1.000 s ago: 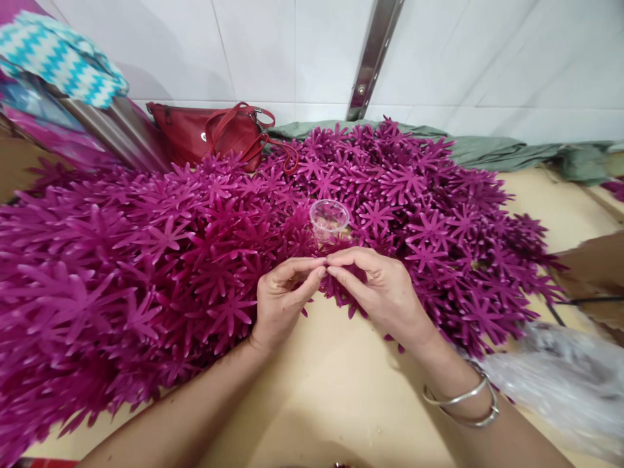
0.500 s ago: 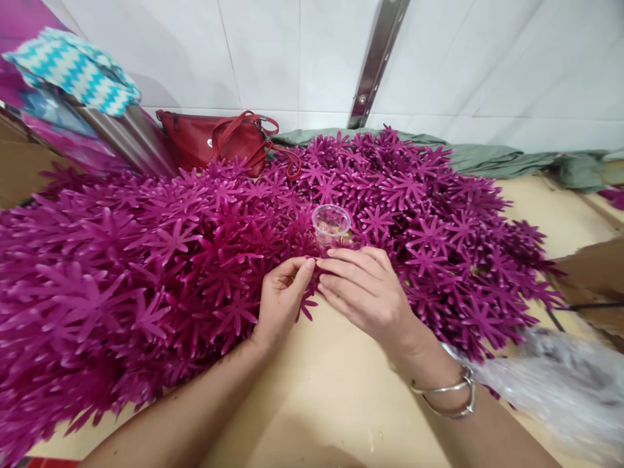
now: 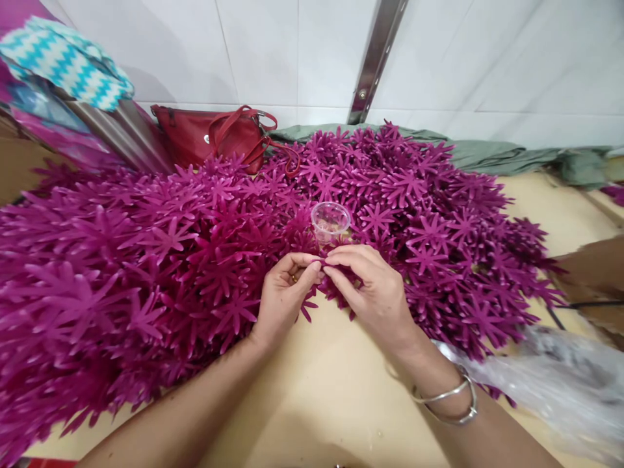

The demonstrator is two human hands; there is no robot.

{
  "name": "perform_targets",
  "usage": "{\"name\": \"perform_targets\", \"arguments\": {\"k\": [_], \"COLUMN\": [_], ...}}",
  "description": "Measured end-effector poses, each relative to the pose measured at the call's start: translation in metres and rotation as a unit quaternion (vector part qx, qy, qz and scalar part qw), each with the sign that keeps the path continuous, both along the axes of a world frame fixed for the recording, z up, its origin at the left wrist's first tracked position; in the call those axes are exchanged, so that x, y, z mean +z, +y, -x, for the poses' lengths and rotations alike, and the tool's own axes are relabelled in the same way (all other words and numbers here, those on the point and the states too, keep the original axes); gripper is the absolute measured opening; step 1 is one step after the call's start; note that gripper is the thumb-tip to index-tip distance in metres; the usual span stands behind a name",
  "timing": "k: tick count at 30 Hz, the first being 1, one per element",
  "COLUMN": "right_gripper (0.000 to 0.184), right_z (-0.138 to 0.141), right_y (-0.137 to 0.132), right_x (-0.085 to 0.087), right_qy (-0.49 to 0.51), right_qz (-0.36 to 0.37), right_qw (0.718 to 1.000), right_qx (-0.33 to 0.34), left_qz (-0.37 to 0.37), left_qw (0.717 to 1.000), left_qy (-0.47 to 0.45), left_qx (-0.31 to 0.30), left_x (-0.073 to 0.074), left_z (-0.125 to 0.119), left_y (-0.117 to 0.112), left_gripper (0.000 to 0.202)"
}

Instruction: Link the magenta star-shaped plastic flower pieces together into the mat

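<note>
Left hand: the left hand [image 3: 285, 292] is curled, its thumb and finger pinching a purple flower [image 3: 312, 304] at the near edge of the pile.
Right hand: the right hand [image 3: 373, 292] pinches the same spot, fingertips meeting the left ones.
Cup: a small clear cup [image 3: 330, 221] stands open just behind the fingers; I cannot tell what is inside.
Pile: a big flower pile [image 3: 146, 247] covers the table [image 3: 312, 403].
Bag: a red bag [image 3: 214, 138] sits by the wall.
Plastic: a clear plastic bag [image 3: 556, 383] lies on the right.

White tiled wall [image 3: 487, 58], tan tabletop [image 3: 331, 403].
</note>
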State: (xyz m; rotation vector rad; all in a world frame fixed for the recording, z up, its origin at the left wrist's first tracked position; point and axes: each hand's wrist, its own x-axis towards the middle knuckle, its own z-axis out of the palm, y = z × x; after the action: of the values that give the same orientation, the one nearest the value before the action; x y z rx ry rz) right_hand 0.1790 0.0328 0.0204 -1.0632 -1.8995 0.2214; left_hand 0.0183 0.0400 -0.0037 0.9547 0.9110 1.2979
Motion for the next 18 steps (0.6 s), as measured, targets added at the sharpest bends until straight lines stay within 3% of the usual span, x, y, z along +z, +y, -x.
{"name": "perform_targets", "arguments": {"k": [7,11,18], "right_gripper": [0.013,0.011,0.010], "right_z": [-0.001,-0.001,-0.004], "right_y": [0.000,0.001,0.001], "right_x": [0.003,0.004,0.001], "right_qy": [0.026,0.051,-0.016], "right_qz": [0.010,0.030,-0.025], "right_qw": [0.999,0.998,1.000], "right_qx": [0.023,0.027,0.002], "left_qz": [-0.008,-0.009,-0.019], "left_qw": [0.996,0.997,0.999], "left_qy": [-0.065,-0.065,-0.037], "left_qx": [-0.058,-0.050,-0.017], "left_x": [-0.012,-0.013,-0.012], "left_z": [0.005,0.004,0.002], "left_y": [0.003,0.003,0.004], "left_gripper": [0.013,0.012,0.014]}}
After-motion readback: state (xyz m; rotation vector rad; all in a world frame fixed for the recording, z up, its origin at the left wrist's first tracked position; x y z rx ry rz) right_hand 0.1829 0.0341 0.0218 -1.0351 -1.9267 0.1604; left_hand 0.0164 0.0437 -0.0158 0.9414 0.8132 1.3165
